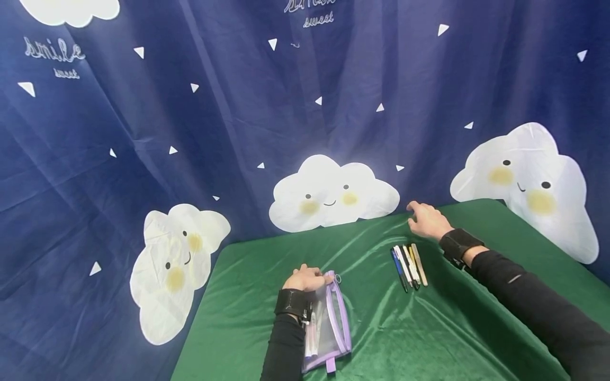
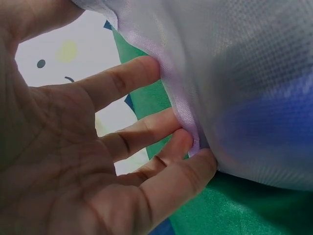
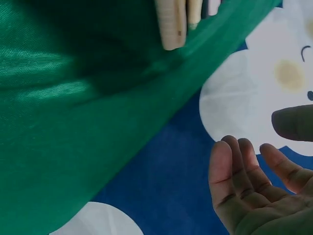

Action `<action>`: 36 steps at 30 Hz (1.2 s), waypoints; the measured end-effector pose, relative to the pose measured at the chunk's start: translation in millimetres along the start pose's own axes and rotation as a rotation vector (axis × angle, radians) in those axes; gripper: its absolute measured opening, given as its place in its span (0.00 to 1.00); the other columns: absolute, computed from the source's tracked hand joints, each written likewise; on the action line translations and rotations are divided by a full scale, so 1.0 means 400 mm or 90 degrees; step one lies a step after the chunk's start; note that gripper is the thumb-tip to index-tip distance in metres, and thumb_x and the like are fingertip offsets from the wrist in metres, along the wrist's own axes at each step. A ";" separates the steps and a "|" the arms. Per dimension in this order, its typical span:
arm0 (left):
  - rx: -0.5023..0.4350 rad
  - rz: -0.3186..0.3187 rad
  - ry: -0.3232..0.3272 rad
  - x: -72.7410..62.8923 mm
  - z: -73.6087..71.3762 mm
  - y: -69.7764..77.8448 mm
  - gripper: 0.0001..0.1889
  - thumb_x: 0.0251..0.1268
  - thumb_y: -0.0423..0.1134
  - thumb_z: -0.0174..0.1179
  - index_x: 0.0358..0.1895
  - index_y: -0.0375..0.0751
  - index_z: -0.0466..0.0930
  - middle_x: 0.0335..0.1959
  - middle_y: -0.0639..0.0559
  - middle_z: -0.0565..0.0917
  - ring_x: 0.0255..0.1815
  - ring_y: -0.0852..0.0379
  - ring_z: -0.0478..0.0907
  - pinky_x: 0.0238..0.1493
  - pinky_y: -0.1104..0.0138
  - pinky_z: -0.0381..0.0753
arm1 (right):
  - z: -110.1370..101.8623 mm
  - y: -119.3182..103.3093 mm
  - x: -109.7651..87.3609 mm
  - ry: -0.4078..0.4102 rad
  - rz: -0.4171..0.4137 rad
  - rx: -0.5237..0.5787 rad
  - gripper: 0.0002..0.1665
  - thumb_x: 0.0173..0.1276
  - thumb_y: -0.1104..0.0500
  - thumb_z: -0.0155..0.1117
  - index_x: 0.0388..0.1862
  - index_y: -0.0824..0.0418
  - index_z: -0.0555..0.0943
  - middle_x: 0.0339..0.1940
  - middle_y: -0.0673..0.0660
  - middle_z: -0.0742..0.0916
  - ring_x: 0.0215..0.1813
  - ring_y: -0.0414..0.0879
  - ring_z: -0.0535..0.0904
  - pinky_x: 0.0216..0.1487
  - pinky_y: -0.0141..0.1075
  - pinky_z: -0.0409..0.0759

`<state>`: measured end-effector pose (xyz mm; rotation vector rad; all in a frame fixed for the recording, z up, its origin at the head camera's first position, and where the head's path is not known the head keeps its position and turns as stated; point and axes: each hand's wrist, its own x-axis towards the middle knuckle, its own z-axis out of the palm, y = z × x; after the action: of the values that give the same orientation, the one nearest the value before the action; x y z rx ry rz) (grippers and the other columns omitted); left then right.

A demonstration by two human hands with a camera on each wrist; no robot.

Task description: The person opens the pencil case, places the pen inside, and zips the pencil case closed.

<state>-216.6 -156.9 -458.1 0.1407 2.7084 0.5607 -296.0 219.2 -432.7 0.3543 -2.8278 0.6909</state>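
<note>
Left grip (image 1: 306,279) pinches mesh pouch (image 1: 330,338), pens (image 1: 312,337) inside; right grip (image 1: 429,220) relaxed, holding nothing

Head view high, facing forward-down; wrist views close, facing the hands (image 2: 63,152) (image 3: 264,196), green cloth (image 1: 233,307) in all

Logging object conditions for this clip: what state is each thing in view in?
Green tablecloth: spread, wrinkled
Mesh pouch: on the tablecloth, pen-like items inside; zipper unclear
Loose pens: lying side by side
Cloud-print curtain: hanging, creased
Left hand: touching the pouch
Right hand: empty
</note>
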 end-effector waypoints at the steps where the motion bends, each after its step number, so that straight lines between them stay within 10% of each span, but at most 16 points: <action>1: 0.000 0.000 0.001 0.000 0.000 0.000 0.32 0.67 0.65 0.52 0.62 0.45 0.80 0.75 0.33 0.67 0.77 0.25 0.58 0.70 0.35 0.66 | 0.003 0.004 0.002 -0.004 0.000 -0.003 0.24 0.68 0.60 0.55 0.61 0.70 0.74 0.45 0.71 0.85 0.46 0.66 0.82 0.45 0.63 0.80; 9: -0.003 -0.004 0.006 0.000 0.002 0.003 0.31 0.66 0.64 0.54 0.61 0.45 0.81 0.73 0.33 0.68 0.75 0.27 0.60 0.68 0.35 0.68 | 0.018 0.022 0.008 -0.059 0.027 -0.026 0.22 0.65 0.61 0.58 0.57 0.69 0.77 0.38 0.68 0.86 0.34 0.58 0.81 0.31 0.51 0.79; 20: -0.007 -0.008 0.003 0.005 0.004 -0.002 0.32 0.66 0.65 0.53 0.61 0.46 0.80 0.74 0.33 0.66 0.76 0.27 0.58 0.69 0.34 0.67 | 0.034 0.028 0.000 -0.152 0.053 -0.039 0.21 0.65 0.60 0.62 0.54 0.71 0.79 0.50 0.74 0.85 0.44 0.65 0.83 0.40 0.58 0.82; 36: -0.011 -0.018 0.007 -0.007 0.004 0.002 0.31 0.67 0.65 0.53 0.62 0.46 0.80 0.76 0.33 0.64 0.78 0.27 0.56 0.70 0.34 0.65 | 0.069 0.032 -0.008 -0.191 0.101 -0.013 0.12 0.52 0.66 0.66 0.37 0.67 0.79 0.32 0.62 0.82 0.29 0.52 0.77 0.25 0.39 0.74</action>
<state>-213.3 -156.0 -457.9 0.0953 2.7109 0.5789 -300.4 217.6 -462.8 0.2491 -3.1723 0.6911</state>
